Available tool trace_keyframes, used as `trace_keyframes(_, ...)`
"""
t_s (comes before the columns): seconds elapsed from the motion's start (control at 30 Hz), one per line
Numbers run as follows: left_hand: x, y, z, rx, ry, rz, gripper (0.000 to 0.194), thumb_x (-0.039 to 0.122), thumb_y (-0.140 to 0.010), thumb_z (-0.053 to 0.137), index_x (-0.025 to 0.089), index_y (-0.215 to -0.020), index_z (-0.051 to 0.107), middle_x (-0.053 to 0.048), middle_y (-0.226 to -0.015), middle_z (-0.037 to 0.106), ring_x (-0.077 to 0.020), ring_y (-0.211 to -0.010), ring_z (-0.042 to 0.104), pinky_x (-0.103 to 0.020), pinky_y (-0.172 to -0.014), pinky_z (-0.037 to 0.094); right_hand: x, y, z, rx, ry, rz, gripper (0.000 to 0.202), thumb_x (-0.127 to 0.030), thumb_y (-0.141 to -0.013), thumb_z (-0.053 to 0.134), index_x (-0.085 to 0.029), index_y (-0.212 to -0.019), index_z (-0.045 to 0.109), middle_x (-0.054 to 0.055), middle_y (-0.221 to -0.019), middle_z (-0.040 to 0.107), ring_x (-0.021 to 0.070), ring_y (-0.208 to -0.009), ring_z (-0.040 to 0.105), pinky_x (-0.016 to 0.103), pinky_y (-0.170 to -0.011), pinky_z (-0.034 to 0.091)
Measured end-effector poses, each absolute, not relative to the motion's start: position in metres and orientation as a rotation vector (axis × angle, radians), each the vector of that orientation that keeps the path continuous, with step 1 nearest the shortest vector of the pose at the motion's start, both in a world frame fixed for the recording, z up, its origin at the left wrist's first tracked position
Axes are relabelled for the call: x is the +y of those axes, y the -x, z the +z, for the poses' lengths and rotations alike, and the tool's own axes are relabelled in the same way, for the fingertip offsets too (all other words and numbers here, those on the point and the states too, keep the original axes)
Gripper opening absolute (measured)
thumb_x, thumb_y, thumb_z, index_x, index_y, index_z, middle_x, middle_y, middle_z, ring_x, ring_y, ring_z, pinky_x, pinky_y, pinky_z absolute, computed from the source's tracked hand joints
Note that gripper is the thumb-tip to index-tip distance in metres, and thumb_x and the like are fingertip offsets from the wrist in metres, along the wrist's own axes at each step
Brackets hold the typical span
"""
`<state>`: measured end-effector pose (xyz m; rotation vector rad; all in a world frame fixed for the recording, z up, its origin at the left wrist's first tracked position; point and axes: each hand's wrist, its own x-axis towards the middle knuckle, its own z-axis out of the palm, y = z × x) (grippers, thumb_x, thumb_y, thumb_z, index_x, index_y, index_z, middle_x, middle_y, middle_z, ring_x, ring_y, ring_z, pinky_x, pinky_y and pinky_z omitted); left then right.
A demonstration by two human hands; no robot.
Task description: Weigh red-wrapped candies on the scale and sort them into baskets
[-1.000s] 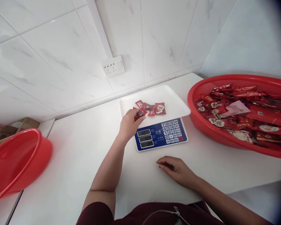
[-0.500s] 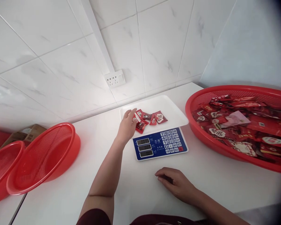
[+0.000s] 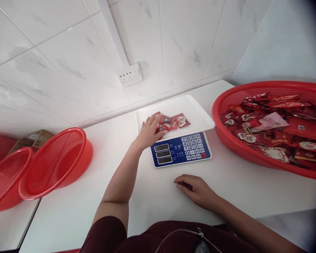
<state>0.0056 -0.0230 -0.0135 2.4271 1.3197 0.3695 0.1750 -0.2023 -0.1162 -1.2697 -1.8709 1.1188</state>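
My left hand (image 3: pixel 150 132) reaches over the left part of the scale's white tray (image 3: pixel 197 114). Its fingers are spread over small red snack packets (image 3: pixel 181 120), and the palm hides some of them. Whether the fingertips press on the packets or hover just above, I cannot tell. Below the tray is the scale's blue keypad panel (image 3: pixel 177 153) with three small displays. My right hand (image 3: pixel 196 190) rests on the white table in front of the scale, its fingers loosely curled together, with nothing visible in them.
A large red basket (image 3: pixel 226 140) full of red packets stands at the right, close to the tray. Red baskets (image 3: pixel 88 151) stand at the left, with a cardboard box (image 3: pixel 43 138) behind them. A wall socket (image 3: pixel 130 74) sits on the tiled wall.
My left hand has spread its fingers and lowered over the packets, covering more of them. The view has tilted down slightly. My right hand stays in place on the table.
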Motion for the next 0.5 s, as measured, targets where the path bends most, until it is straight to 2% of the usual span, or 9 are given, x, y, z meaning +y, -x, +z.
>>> trace_keyframes(0.07, -0.020, -0.008, -0.016, 1.344, -2.420, 0.365, 0.071, 0.055, -0.086, 0.045, 0.029, -0.146, 0.019, -0.010, -0.155, 0.013, -0.0344, -0.142, 0.006, -0.058, -0.110, 0.011, -0.202, -0.176, -0.115, -1.871, 1.273, 1.119, 0.023, -0.027, -0.086, 0.046, -0.022, -0.095, 0.066, 0.006, -0.095, 0.071, 0.0186, -0.083, 0.065, 0.030, -0.075, 0.052)
trace_keyframes(0.17, -0.022, -0.006, -0.017, 1.366, -2.391, 0.502, 0.069, 0.058, -0.086, 0.044, 0.032, -0.145, 0.020, -0.010, -0.156, 0.012, -0.0349, -0.142, 0.002, -0.061, -0.109, 0.009, -0.201, -0.175, -0.117, -1.871, 1.271, 1.121, 0.022, -0.026, -0.085, 0.046, -0.022, -0.095, 0.066, 0.006, -0.096, 0.071, 0.0182, -0.084, 0.065, 0.030, -0.076, 0.052)
trace_keyframes(0.27, -0.032, 0.002, -0.015, 1.305, -2.293, 0.788, 0.066, 0.057, -0.086, 0.044, 0.031, -0.143, 0.024, -0.009, -0.155, 0.016, -0.0316, -0.142, 0.005, -0.056, -0.111, 0.012, -0.202, -0.172, -0.119, -1.865, 1.271, 1.117, 0.021, -0.025, -0.085, 0.047, -0.022, -0.095, 0.066, 0.006, -0.096, 0.070, 0.0180, -0.085, 0.065, 0.030, -0.077, 0.052)
trace_keyframes(0.33, -0.043, 0.008, -0.011, 1.220, -2.157, 1.058, 0.063, 0.057, -0.086, 0.044, 0.031, -0.141, 0.028, -0.008, -0.153, 0.023, -0.0290, -0.141, 0.015, -0.050, -0.112, 0.018, -0.204, -0.171, -0.116, -1.855, 1.273, 1.123, 0.021, -0.025, -0.085, 0.048, -0.022, -0.095, 0.066, 0.005, -0.094, 0.071, 0.0173, -0.082, 0.065, 0.029, -0.075, 0.052)
trace_keyframes(0.43, -0.061, 0.018, -0.001, 1.064, -1.776, 1.455, 0.056, 0.057, -0.086, 0.044, 0.031, -0.136, 0.037, -0.010, -0.144, 0.039, -0.0266, -0.132, 0.038, -0.047, -0.108, 0.030, -0.205, -0.182, -0.097, -1.841, 1.241, 1.134, 0.020, -0.027, -0.085, 0.048, -0.022, -0.090, 0.067, 0.005, -0.088, 0.071, 0.0153, -0.076, 0.065, 0.025, -0.066, 0.052)
trace_keyframes(0.5, -0.069, 0.026, 0.008, 0.959, -1.468, 1.579, 0.048, 0.055, -0.088, 0.042, 0.031, -0.129, 0.045, -0.009, -0.134, 0.051, -0.0249, -0.123, 0.049, -0.046, -0.104, 0.037, -0.199, -0.203, -0.074, -1.830, 1.241, 1.034, 0.021, -0.029, -0.086, 0.048, -0.022, -0.088, 0.067, 0.005, -0.084, 0.071, 0.0149, -0.074, 0.065, 0.025, -0.065, 0.051)
